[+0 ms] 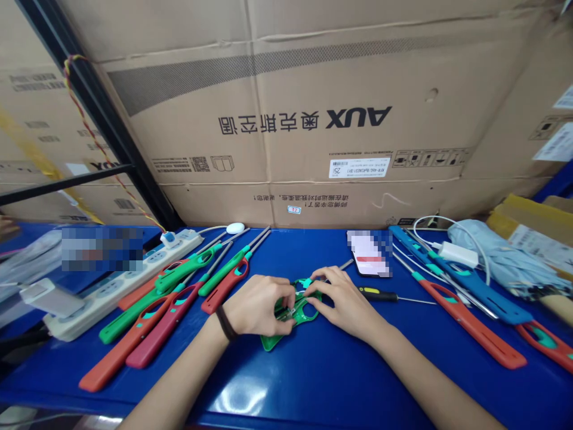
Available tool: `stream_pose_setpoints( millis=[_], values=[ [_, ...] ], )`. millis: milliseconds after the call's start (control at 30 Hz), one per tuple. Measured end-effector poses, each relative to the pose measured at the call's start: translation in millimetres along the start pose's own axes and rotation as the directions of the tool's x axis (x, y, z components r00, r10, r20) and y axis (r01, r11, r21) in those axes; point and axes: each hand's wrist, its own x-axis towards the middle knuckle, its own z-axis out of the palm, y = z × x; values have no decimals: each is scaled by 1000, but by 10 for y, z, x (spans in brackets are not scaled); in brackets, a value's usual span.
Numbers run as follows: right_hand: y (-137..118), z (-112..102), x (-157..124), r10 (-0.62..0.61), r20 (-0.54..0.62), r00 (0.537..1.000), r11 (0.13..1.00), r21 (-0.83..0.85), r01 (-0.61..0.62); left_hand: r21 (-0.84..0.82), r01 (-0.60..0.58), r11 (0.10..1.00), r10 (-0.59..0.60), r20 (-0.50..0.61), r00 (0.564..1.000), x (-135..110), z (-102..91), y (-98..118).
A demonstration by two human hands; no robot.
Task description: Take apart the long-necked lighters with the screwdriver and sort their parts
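Note:
A green long-neck lighter (271, 342) lies on the blue table in front of me, its casing open and inner parts showing. My left hand (262, 304) is closed around its handle, thumb at the near side and fingers curled over the far side. Fingertips of my right hand (347, 301) grip the lighter's trigger end, near the teal trigger piece (305, 283). The exact part between those fingertips is hidden. From under my right hand the metal tube (346, 264) sticks out toward the back. Just right of that hand lies a screwdriver (378, 294) with a black and yellow handle.
Several red and green lighters (168, 328) lie at left beside a white power strip (120, 283). More red and blue lighters (474, 325) rest at right, near a white charger (459, 254). A phone (370, 263) lies behind the screwdriver. A large cardboard box (290, 71) stands behind the table.

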Motion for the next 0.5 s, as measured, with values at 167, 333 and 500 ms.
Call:
stream_pose_setpoints(
  millis=[167, 333, 500],
  values=[
    [8, 15, 4, 2, 5, 1000, 1000, 14, -2, -69, 27, 997, -24, 33, 999, -11, -10, -22],
    [-3, -11, 23, -40, -3, 999, 999, 3, 41, -112, 42, 993, -37, 45, 998, -22, 2, -52],
    [-17, -5, 12, -26, 1, 1000, 999, 44, 26, -106, 21, 994, -19, 13, 1000, -32, 10, -22]
  ],
)
